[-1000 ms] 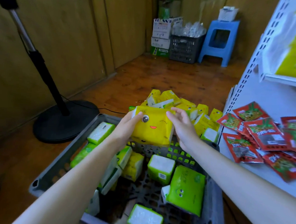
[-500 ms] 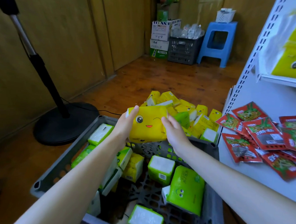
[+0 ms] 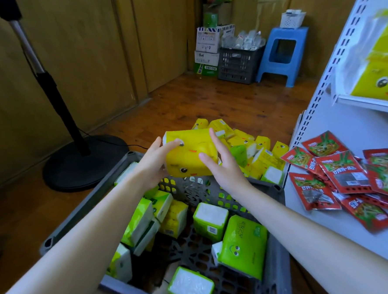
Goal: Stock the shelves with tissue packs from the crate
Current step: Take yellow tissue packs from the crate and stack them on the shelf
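Observation:
I hold a yellow tissue pack (image 3: 189, 154) with a cartoon face just above the far rim of the grey crate (image 3: 87, 208); a second face shows on its lower part. My left hand (image 3: 155, 161) grips its left end, thumb on the front. My right hand (image 3: 223, 168) lies against its right side with straight, spread fingers. Several green tissue packs (image 3: 242, 245) lie in the crate below my arms. The white shelf (image 3: 347, 226) stands at the right, with a big yellow pack (image 3: 384, 67) on the upper shelf.
A heap of yellow tissue packs (image 3: 256, 148) lies on the wooden floor beyond the crate. Red snack packets (image 3: 339, 174) cover the lower shelf. A black stand base (image 3: 83, 162) sits left of the crate. A blue stool (image 3: 283, 52), dark crate and boxes stand at the back wall.
The yellow pack has tilted and turned between my hands. My right hand has straightened its fingers and now lies flat on the pack's right side.

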